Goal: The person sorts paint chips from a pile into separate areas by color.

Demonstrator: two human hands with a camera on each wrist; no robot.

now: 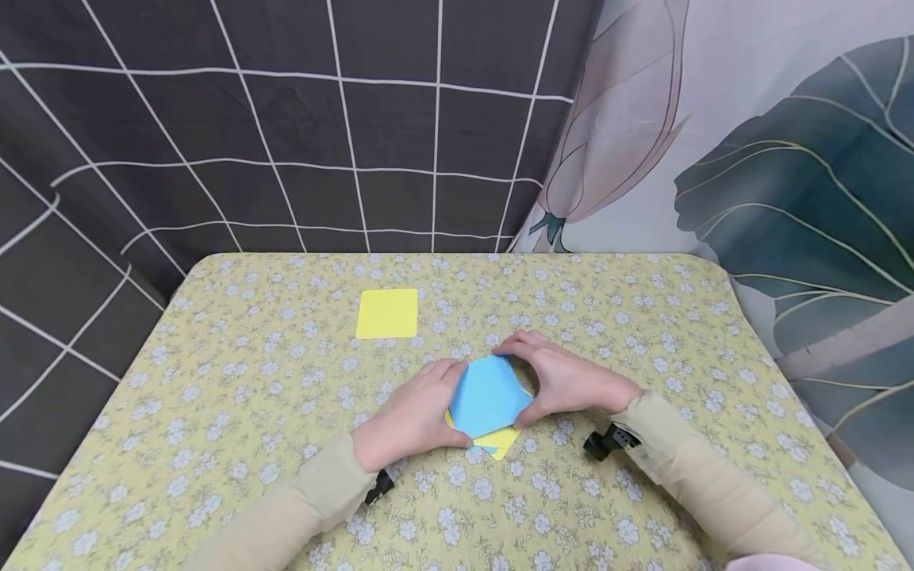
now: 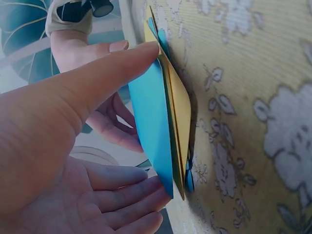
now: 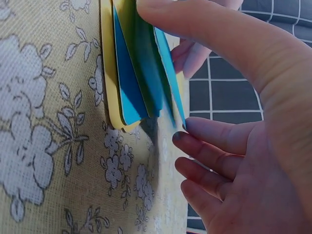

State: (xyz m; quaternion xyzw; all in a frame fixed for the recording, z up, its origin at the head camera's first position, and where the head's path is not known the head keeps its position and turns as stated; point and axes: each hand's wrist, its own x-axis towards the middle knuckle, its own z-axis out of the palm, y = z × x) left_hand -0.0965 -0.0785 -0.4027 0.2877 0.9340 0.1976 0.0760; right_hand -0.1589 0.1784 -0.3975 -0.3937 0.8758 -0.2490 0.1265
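a loose stack of blue and yellow cards (image 2: pixel 181 105) sits between two hands near the middle of the floral worktop (image 1: pixel 250 381), with a blue card (image 1: pixel 491 396) uppermost and yellow corners jutting out below it. the left hand (image 1: pixel 417 408) holds the stack from one side, its thumb at the near edge and fingertips at the far one; the right hand (image 1: pixel 567 377) grips the opposite side in the same way, thumb and forefinger at the edges. a single yellow square (image 1: pixel 387 314) lies flat beyond them, well apart from the stack. the main risk, i judge, is slipping: the cards are turned at differing angles, and the right wrist view shows gaps between several of them, so a squeeze from the edges would probably bear on some cards and miss others, letting a lower one slide out. pressing too hard from both sides could bow the thin sheets or crease a corner, while uneven pressure from the two thumbs might twist the top card further out of line. whether the lowest card touches the cloth i cannot tell; if it does, friction there could drag it askew.
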